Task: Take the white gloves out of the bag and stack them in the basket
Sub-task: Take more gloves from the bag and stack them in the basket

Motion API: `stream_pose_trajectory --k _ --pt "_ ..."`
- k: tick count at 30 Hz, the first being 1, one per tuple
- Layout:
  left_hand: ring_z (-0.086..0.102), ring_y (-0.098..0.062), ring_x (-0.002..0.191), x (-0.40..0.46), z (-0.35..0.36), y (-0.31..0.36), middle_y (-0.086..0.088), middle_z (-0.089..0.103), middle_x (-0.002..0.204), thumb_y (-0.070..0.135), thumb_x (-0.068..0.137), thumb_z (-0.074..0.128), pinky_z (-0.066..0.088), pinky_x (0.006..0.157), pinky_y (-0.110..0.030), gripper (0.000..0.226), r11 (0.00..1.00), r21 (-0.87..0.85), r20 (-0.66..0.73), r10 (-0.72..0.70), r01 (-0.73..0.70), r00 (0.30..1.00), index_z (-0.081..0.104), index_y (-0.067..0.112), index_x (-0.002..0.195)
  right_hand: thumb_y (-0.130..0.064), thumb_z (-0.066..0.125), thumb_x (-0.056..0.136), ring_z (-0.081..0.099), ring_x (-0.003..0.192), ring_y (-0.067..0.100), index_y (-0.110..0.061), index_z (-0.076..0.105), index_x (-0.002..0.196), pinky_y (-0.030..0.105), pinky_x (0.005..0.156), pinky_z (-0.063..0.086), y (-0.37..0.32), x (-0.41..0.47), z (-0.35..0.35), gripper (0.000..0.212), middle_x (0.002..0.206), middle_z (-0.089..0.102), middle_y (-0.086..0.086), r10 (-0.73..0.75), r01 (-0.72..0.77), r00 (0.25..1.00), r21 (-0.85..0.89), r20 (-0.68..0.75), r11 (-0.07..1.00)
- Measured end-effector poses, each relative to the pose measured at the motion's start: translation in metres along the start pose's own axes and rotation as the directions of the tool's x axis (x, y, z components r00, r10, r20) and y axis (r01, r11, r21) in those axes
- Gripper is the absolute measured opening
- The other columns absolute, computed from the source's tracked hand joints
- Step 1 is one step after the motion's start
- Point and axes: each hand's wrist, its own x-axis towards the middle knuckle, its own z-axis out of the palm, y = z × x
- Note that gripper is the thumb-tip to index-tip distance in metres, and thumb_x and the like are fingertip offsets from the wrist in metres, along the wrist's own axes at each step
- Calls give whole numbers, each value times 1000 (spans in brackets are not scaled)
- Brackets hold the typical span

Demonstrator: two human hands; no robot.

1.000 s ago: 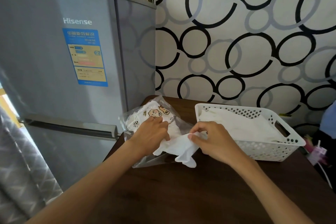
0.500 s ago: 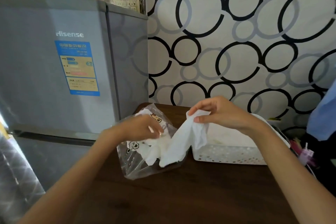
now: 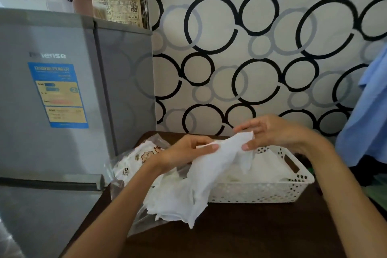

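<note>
Both hands hold one white glove [image 3: 211, 176] up above the tabletop [image 3: 251, 234]. The left hand [image 3: 186, 153] pinches the glove's upper edge between thumb and fingers, and the right hand [image 3: 272, 132] grips the same edge just to the right, its other fingers spread. The glove hangs down from the two hands, in front of the left end of the basket [image 3: 261, 192], its lower tip close to the tabletop. The white perforated basket stands on the right of the tabletop and already has white gloves lying in it. To its left lies the clear printed bag [image 3: 134, 165], with more white gloves [image 3: 167, 201] spilling from its near end onto the tabletop. A grey fridge [image 3: 62, 111] stands on the left, just beside the tabletop, and a blue cloth [image 3: 368, 121] hangs at the right edge.
</note>
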Motion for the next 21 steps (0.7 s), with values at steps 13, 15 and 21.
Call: stream_pose_trajectory --k 13,15,21 --pt "66 3 73 65 21 -4 12 65 91 34 89 64 52 60 -13 25 998 56 -140 16 -8 990 57 15 104 -19 58 91 64 84 12 -15 68 94 26 80 48 59 23 7 11 82 70 -4 52 140 939 515 -340 845" --pt "63 2 79 72 22 -5 15 63 93 35 82 72 50 61 -13 24 996 89 -231 40 -20 972 54 26 95 -18 57 92 63 87 14 -16 66 97 26 80 47 61 28 8 11 88 70 -3 69 167 910 514 -408 842" --pt "59 -7 106 78 17 1 11 64 112 50 75 72 48 91 -24 38 995 80 -200 -34 51 979 62 34 109 -19 45 98 57 82 11 -22 63 92 26 73 45 58 33 0 19 86 63 -7 60 213 839 427 -541 879"
